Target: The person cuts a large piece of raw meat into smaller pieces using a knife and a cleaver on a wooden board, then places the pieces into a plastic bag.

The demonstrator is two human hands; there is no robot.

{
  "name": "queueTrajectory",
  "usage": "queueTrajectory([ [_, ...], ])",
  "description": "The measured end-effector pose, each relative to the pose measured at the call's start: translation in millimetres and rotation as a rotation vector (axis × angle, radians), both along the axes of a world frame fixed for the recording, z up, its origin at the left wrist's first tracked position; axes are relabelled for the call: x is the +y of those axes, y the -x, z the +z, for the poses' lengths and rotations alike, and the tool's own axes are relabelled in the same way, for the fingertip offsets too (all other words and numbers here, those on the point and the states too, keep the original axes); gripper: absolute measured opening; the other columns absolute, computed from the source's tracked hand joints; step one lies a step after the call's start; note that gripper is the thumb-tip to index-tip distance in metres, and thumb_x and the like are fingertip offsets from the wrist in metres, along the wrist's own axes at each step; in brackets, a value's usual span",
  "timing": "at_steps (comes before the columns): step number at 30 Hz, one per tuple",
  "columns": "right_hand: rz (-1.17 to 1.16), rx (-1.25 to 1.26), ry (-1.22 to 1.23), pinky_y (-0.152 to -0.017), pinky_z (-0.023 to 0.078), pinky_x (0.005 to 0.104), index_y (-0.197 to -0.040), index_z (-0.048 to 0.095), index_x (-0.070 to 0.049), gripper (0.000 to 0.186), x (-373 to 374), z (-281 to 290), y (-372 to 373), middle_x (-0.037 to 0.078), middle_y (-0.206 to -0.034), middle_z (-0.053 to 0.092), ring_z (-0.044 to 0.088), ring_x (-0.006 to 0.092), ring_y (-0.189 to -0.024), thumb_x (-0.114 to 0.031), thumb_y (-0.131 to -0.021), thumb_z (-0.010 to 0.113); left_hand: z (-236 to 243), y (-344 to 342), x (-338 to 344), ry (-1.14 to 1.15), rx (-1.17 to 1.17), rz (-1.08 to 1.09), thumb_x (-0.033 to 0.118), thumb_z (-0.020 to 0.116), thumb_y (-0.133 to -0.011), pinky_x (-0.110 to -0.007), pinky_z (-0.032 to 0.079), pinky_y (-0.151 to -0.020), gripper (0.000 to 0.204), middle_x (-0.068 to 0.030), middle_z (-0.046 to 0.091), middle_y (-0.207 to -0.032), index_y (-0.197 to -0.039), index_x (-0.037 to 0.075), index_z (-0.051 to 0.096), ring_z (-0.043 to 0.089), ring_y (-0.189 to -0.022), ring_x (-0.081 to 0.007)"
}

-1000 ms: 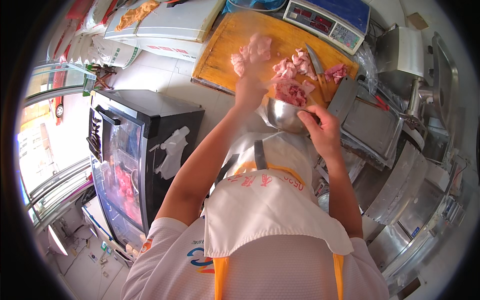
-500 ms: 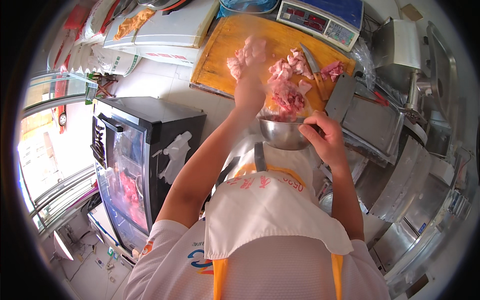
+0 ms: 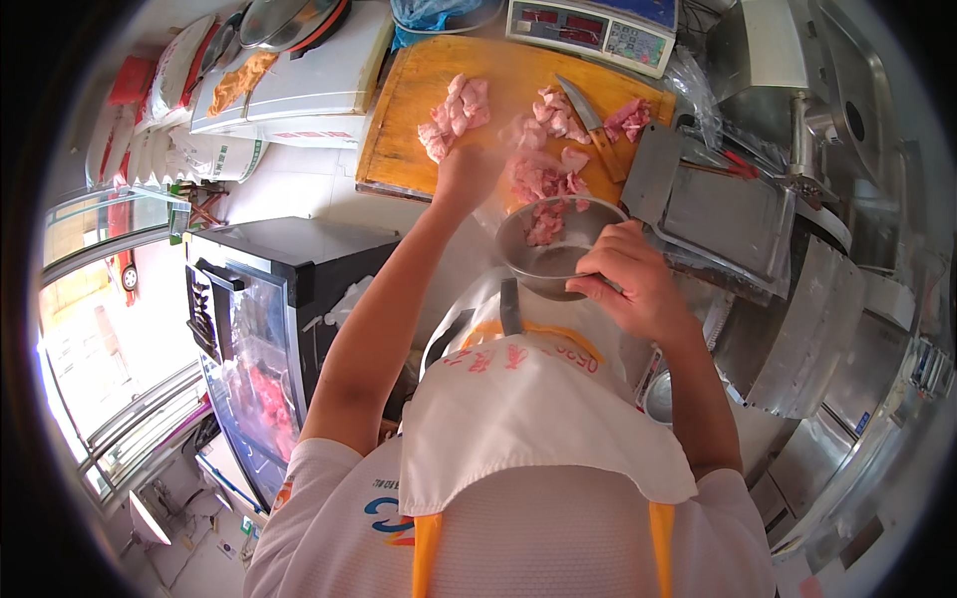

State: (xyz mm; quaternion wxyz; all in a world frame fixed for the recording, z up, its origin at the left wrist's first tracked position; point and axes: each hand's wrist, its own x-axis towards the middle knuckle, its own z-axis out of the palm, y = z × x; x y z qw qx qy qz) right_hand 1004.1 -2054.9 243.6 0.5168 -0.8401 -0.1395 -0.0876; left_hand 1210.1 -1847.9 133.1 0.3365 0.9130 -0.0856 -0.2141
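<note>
My right hand [image 3: 628, 279] grips the near right rim of a steel bowl [image 3: 568, 267], thumb on the near side. The bowl is tilted at the front edge of a wooden cutting board [image 3: 399, 130]. Pink raw meat [image 3: 543, 224] shows inside its far left part, and more meat pieces [image 3: 543, 179] lie just beyond the rim. Over the board's front edge is my left hand [image 3: 471, 174], its fingers smeared by motion. Next to it lies a pile of pale meat pieces [image 3: 459, 112]. A knife [image 3: 593, 125] rests on the board beside further meat chunks [image 3: 558, 115].
A cleaver [image 3: 653, 174] and a metal tray [image 3: 728, 224] sit right of the board. Behind it stand a digital scale [image 3: 588, 35] and a blue plastic bag [image 3: 424, 20]. A glass-door cabinet [image 3: 254, 349] is at my left, a steel meat grinder [image 3: 802, 149] at far right.
The bowl has moved up to the board and tipped so its inside shows, with meat now in it. My right hand has moved with it. The whole view has shifted slightly.
</note>
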Motion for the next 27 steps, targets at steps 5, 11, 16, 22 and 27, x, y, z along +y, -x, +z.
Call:
queueTrajectory([
  [5,0.047,0.004,-0.022,-0.084,0.044,0.0401,-0.084,0.065,-0.007,0.02,5.0,-11.9,-1.9,0.005,-0.076,0.056,0.054,0.0267,-0.074,-0.006,-0.081,0.085,16.8,-0.6,11.9,0.027,0.07,0.051,0.028,0.075,-0.084,-0.036,0.053,-0.069,0.031,-0.01,0.071,-0.079,-0.096,-0.001,0.073,0.066,-0.074,-0.0183],
  [11,-0.303,-0.003,0.085,-0.08,0.047,0.0379,-0.089,0.066,-0.003,0.018,-38.4,-2.1,17.6,0.007,-0.082,0.06,0.057,0.0258,-0.078,-0.005,-0.085,0.083,30.2,16.5,6.6,0.141,-0.125,0.009,0.028,0.074,-0.085,-0.038,0.053,-0.069,0.033,-0.0121,0.071,-0.081,-0.1,-0.001,0.072,0.068,-0.075,-0.0212],
  [16,-0.63,-0.019,0.343,-0.079,0.048,0.0363,-0.095,0.068,-0.002,0.014,-88.2,-44.5,45.0,0.009,-0.087,0.063,0.058,0.0266,-0.081,-0.006,-0.09,0.081,-2.7,17.4,16.8,0.044,-0.117,0.071,0.029,0.069,-0.085,-0.044,0.056,-0.079,0.032,-0.0227,0.074,-0.089,-0.1,0.0,0.072,0.073,-0.089,-0.0392],
  [22,-0.927,-0.117,0.528,-0.081,0.049,0.0418,-0.1,0.071,-0.003,0.011,-139.6,-143.3,94.9,0.011,-0.091,0.068,0.062,0.0312,-0.085,-0.01,-0.093,0.078,4.8,16.2,16.9,0.067,-0.082,0.058,0.025,0.072,-0.085,-0.041,0.057,-0.078,0.03,-0.0197,0.075,-0.088,-0.101,0.0,0.073,0.074,-0.086,-0.0348],
  [27,-0.974,0.02,0.608,-0.084,0.049,0.0439,-0.102,0.072,-0.005,0.014,-161.2,-197.7,100.1,0.012,-0.09,0.069,0.064,0.034,-0.089,-0.017,-0.096,0.075,2.3,15.4,16.8,0.028,-0.118,0.017,0.026,0.073,-0.086,-0.042,0.056,-0.078,0.03,-0.0194,0.075,-0.09,-0.1,-0.001,0.072,0.073,-0.087,-0.0347],
])
